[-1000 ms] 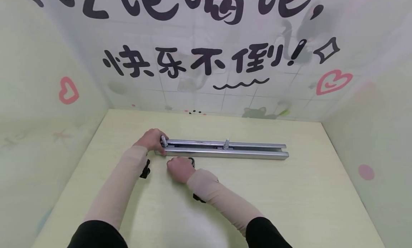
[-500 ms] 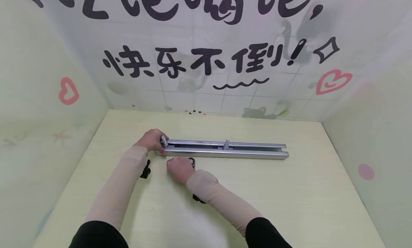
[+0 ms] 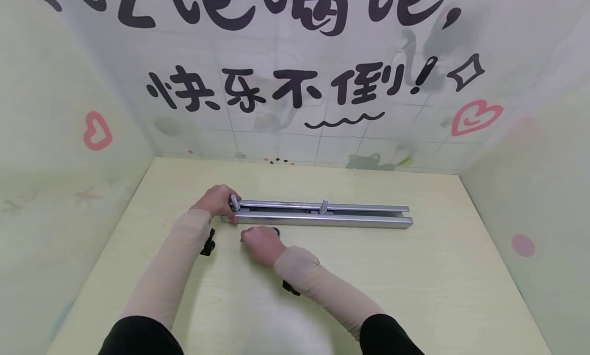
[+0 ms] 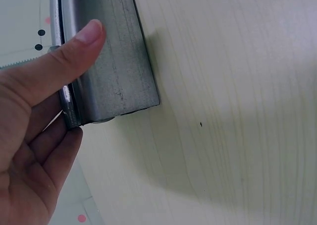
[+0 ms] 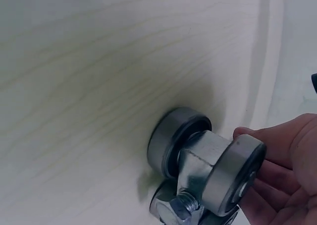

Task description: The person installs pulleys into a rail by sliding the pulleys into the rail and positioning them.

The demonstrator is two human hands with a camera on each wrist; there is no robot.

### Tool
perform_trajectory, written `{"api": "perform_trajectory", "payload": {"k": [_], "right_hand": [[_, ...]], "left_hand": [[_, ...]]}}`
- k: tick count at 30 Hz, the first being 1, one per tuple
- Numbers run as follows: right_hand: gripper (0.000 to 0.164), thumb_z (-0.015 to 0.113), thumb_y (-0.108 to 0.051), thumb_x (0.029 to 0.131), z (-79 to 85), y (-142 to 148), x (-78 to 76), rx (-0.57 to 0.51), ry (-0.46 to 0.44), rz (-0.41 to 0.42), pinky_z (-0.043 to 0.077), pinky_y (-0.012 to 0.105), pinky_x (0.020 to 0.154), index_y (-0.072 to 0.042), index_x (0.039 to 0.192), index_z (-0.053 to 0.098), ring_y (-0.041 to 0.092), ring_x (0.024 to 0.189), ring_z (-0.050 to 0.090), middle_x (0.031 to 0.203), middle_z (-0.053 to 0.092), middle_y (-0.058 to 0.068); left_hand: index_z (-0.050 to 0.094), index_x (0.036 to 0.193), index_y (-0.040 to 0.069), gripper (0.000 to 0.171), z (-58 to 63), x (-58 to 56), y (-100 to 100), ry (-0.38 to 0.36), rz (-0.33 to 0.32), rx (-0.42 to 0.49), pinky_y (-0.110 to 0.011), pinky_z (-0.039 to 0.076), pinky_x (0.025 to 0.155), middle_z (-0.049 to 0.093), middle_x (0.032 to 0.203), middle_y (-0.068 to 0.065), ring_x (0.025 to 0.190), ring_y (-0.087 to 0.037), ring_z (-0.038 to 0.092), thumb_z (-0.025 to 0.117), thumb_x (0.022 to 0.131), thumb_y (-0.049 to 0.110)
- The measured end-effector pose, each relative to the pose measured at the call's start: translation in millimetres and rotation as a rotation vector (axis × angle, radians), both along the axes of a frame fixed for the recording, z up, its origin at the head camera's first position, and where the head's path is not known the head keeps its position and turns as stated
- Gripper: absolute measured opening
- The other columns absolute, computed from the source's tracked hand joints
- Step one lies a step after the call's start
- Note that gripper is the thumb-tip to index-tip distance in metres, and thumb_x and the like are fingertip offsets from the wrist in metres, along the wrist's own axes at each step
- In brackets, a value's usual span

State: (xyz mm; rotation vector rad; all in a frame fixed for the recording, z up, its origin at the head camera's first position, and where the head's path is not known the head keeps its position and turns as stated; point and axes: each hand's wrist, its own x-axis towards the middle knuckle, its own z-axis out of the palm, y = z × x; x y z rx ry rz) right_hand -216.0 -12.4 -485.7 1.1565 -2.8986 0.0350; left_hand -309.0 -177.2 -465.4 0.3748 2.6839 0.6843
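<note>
A silver metal channel rail (image 3: pixel 322 220) with a slot along its top lies lengthwise on the table. My left hand (image 3: pixel 216 200) grips its left end; in the left wrist view the thumb (image 4: pixel 81 46) presses the rail's side wall (image 4: pixel 114 61) and the other fingers curl round its edge. Two threaded bolts (image 3: pixel 324 206) stick up from the slot, one beside the left hand and one near mid-rail. Just in front of the rail, my right hand (image 3: pixel 264 245) holds a roller trolley (image 5: pixel 203 160) with several steel wheels and a hex-nut bolt. Head-on, the hand hides most of it.
The pale wood-grain table (image 3: pixel 415 283) extends in front of and to the right of the rail. A printed backdrop (image 3: pixel 295 140) stands along its back edge, with side panels (image 3: pixel 530 191) at left and right.
My right hand has shifted slightly to the right and turned, so less of the roller trolley shows in the head view. The left hand and rail stay in place.
</note>
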Motion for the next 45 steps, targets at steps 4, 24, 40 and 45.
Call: {"api": "perform_trajectory", "payload": {"k": [4,24,40,45], "right_hand": [[0.016,0.058,-0.002,0.078,5.0,5,3.1,-0.043,-0.023,-0.002,0.045,0.021,0.043,-0.014,0.086,0.066,0.01,0.058,0.058,0.077,0.066,-0.004],[0.017,0.073,-0.004,0.071,18.8,65,8.3,-0.489,-0.228,-0.118,0.047,0.017,0.062,-0.006,0.084,0.063,0.009,0.067,0.056,0.076,0.064,0.0],[0.018,0.072,0.0,0.07,6.9,88,13.2,-0.674,-0.278,-0.174,0.046,0.016,0.058,-0.003,0.086,0.065,0.01,0.065,0.056,0.077,0.066,0.005],[0.017,0.071,-0.001,0.072,3.9,89,14.4,-0.707,-0.296,-0.138,0.048,0.017,0.06,-0.003,0.087,0.065,0.01,0.066,0.056,0.078,0.066,0.004]], "left_hand": [[0.064,0.108,-0.002,0.063,-0.4,-0.2,-1,-0.008,0.004,0.0,-0.04,0.048,0.083,0.065,0.102,-0.016,0.088,-0.024,0.058,0.087,0.051,0.011],[0.063,0.109,-0.003,0.063,0.7,-1.5,-1,-0.035,0.008,0.01,-0.041,0.047,0.085,0.064,0.104,-0.017,0.091,-0.026,0.058,0.086,0.052,0.01],[0.063,0.108,-0.003,0.063,-0.6,-0.1,0,-0.021,0.003,0.011,-0.041,0.047,0.086,0.064,0.104,-0.016,0.091,-0.027,0.059,0.086,0.052,0.011],[0.063,0.108,-0.002,0.062,-0.6,0.1,-1,-0.015,0.003,0.003,-0.041,0.047,0.086,0.064,0.104,-0.016,0.091,-0.026,0.058,0.086,0.052,0.011]]}}
